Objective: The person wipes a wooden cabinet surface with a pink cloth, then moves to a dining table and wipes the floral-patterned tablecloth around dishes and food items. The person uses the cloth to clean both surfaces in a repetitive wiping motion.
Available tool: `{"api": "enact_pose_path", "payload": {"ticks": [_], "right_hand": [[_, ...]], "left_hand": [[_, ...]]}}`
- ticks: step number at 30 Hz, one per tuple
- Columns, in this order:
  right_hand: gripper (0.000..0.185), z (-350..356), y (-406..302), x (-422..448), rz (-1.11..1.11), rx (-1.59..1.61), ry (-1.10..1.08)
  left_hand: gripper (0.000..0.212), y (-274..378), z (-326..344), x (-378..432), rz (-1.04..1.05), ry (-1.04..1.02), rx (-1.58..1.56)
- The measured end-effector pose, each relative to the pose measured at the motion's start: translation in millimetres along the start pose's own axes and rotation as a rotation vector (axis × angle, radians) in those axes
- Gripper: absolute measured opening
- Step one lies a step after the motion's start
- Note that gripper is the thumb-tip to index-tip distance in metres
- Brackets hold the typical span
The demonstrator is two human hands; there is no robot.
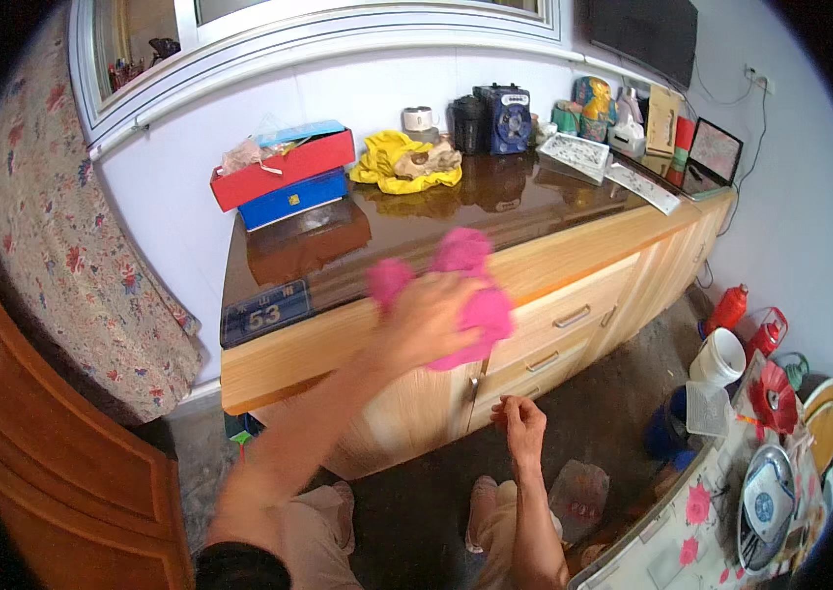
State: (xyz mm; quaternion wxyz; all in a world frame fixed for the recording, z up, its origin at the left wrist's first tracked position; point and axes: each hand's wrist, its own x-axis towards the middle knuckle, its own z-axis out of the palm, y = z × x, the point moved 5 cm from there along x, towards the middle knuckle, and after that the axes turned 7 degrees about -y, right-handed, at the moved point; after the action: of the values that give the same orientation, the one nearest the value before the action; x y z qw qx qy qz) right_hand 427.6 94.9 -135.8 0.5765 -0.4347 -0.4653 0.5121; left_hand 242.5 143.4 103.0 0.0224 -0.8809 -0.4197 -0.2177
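A bright pink cloth (486,317) is in my left hand (435,313), which is slightly blurred. The hand and cloth are over the front edge of a wooden sideboard (357,332), whose top carries a dark glossy sheet (416,228). Part of the cloth sticks out past my fingers on both sides. My right hand (523,428) hangs lower, in front of the cabinet doors and drawers, with its fingers curled in and nothing visible in them.
At the back of the top stand red and blue boxes (291,195), a yellow cloth (405,173), a blue speaker (508,118) and an open laptop (711,162). A wooden door (62,413) is at left. Lower right are a white bucket (717,358) and a flower-patterned table (670,546).
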Motion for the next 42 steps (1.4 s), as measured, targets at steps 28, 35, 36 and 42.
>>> {"api": "enact_pose_path", "payload": {"ticks": [28, 35, 36, 42], "right_hand": [[0.026, 21, 11, 0, 0.022, 0.013, -0.055], [0.027, 16, 1, -2, 0.037, -0.024, -0.033], [0.027, 12, 0, -5, 0.043, -0.036, -0.03], [0.026, 29, 1, -4, -0.018, -0.063, -0.087]], "left_hand": [[0.049, 18, 26, 42, -0.035, 0.112, 0.153], [0.046, -74, -72, -110, -0.17, 0.184, 0.167], [0.045, -91, -85, -130, -0.223, 0.202, 0.255], [0.041, -254, -132, -196, -0.698, 0.118, 0.23]]}}
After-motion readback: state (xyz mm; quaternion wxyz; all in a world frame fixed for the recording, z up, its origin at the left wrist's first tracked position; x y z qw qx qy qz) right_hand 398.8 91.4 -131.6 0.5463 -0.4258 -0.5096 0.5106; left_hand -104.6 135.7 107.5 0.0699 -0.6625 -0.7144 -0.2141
